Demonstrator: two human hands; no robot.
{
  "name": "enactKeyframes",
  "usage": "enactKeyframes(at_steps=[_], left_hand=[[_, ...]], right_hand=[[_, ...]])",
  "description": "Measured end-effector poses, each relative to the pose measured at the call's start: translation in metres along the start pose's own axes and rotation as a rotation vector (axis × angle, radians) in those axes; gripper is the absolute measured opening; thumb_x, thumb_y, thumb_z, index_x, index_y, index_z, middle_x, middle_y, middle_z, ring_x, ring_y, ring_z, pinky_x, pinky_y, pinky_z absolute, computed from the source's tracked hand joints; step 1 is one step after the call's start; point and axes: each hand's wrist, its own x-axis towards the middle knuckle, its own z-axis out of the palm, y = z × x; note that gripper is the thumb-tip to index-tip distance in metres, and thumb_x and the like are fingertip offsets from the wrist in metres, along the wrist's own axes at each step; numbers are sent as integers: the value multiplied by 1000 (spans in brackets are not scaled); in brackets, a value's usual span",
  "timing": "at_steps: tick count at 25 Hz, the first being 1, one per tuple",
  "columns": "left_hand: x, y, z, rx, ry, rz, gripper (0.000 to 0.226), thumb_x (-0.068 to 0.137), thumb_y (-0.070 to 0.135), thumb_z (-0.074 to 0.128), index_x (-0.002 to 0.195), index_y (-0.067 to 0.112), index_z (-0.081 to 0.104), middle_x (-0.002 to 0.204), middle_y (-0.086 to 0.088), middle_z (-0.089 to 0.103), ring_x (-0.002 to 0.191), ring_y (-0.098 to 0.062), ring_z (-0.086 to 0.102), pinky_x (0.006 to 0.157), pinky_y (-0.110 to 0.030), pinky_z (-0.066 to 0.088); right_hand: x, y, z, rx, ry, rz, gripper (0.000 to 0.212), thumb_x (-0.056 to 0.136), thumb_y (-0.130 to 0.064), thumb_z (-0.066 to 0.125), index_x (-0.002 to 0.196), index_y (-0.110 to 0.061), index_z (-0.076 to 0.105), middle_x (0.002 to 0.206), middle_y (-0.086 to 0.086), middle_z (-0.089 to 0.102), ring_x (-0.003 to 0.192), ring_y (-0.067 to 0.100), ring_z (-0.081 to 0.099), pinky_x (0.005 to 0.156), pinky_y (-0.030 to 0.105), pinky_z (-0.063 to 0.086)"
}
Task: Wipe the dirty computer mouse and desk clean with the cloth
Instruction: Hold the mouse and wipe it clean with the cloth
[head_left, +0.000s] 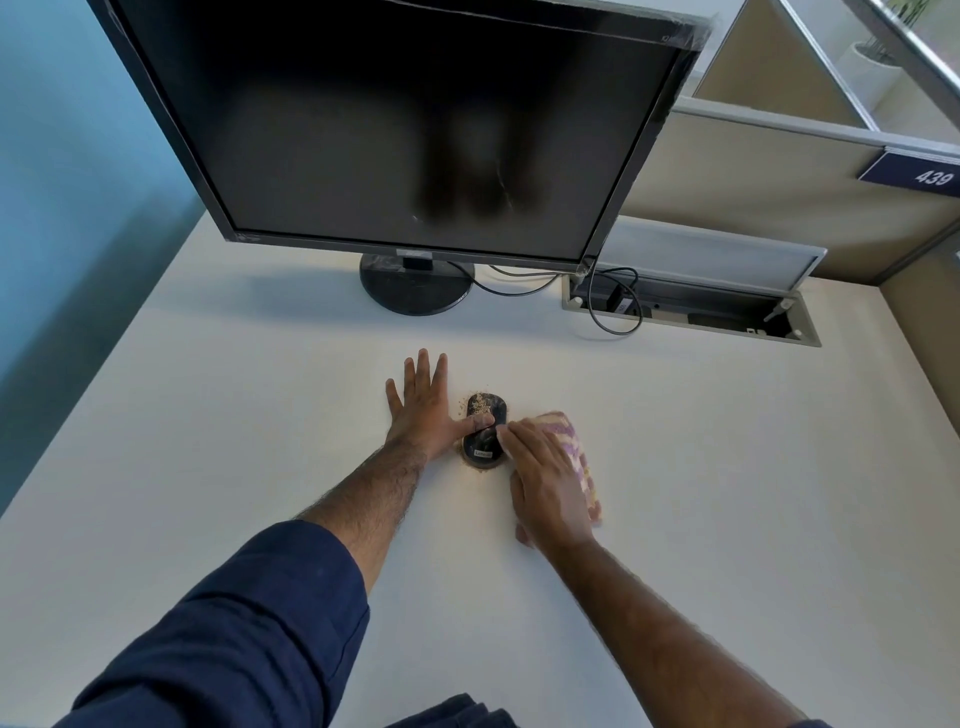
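A black computer mouse (485, 405) lies in the middle of the white desk (260, 415), with brown crumbs on its top and on the desk around it. My left hand (421, 405) lies flat on the desk just left of the mouse, fingers spread, its thumb resting across the mouse. My right hand (545, 483) presses on a pink, purple and cream cloth (576, 452) lying on the desk right of the mouse; its fingertips touch the mouse's right side.
A dark monitor (405, 130) on a round stand (415, 286) rises behind the mouse. An open cable tray (691, 312) with black cables is sunk into the desk at the back right. Beige partitions close off the right side.
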Motion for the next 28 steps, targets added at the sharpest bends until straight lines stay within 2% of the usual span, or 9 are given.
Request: enactKeyframes(at_steps=[3, 6, 10, 12, 15, 19, 23, 25, 28], left_hand=[[1, -1, 0, 9, 5, 1, 124, 77, 87, 51, 161, 25, -15, 167, -4, -27, 153, -23, -27, 122, -55, -14], [1, 0, 0, 11, 9, 5, 123, 78, 86, 52, 161, 25, -16, 167, -4, -27, 153, -23, -27, 122, -55, -15], [1, 0, -1, 13, 5, 4, 121, 80, 83, 54, 161, 25, -14, 168, -4, -27, 153, -24, -26, 122, -55, -14], [0, 1, -2, 11, 1, 0, 122, 80, 83, 54, 161, 25, -14, 168, -4, -26, 153, -24, -26, 122, -55, -14], [-1, 2, -2, 14, 0, -5, 123, 78, 85, 54, 161, 25, -14, 168, -5, -26, 154, -24, -26, 122, -55, -13], [0, 3, -3, 24, 10, 2, 124, 77, 85, 53, 161, 24, -14, 168, -5, -25, 154, -25, -25, 121, -55, -13], [0, 3, -3, 45, 6, 1, 122, 80, 83, 54, 161, 22, -14, 168, -6, -26, 154, -25, -25, 122, -56, -12], [0, 3, -3, 40, 5, -2, 122, 80, 83, 54, 161, 22, -14, 168, -6, -26, 154, -25, -25, 122, -56, -13], [-2, 4, -5, 32, 20, -4, 126, 77, 86, 53, 161, 21, -14, 168, -6, -26, 154, -25, -26, 121, -57, -13]], right_hand=[[6, -8, 8, -12, -31, -34, 46, 87, 11, 63, 132, 3, 62, 135, 19, 62, 130, 35, 56, 113, 46, 41], [-11, -11, 17, -38, -73, -140, 43, 93, 3, 52, 136, 2, 59, 140, 17, 59, 134, 33, 53, 116, 41, 36], [-37, -7, 19, -90, -126, -300, 37, 93, 0, 62, 130, 1, 64, 135, 17, 64, 130, 32, 57, 110, 45, 45], [-32, -6, 13, -47, -93, -224, 39, 91, 3, 59, 130, 0, 64, 134, 15, 64, 127, 32, 59, 109, 46, 46], [-13, -11, 5, -7, -41, -30, 49, 87, 9, 61, 135, 1, 60, 139, 17, 60, 132, 32, 53, 115, 43, 38], [-2, -22, 6, -15, -69, -74, 44, 88, 8, 64, 131, 3, 62, 135, 17, 63, 131, 33, 56, 113, 42, 41], [-8, -11, 2, 26, -107, -60, 34, 85, 2, 62, 115, -7, 75, 123, 7, 72, 119, 27, 63, 100, 42, 53], [-10, -7, -1, 30, -96, -24, 33, 84, -1, 58, 109, -10, 77, 118, 4, 73, 116, 25, 65, 99, 40, 54], [-6, -4, -2, 32, -65, 15, 35, 83, -1, 56, 110, -11, 77, 118, 2, 73, 115, 22, 64, 100, 31, 49]])
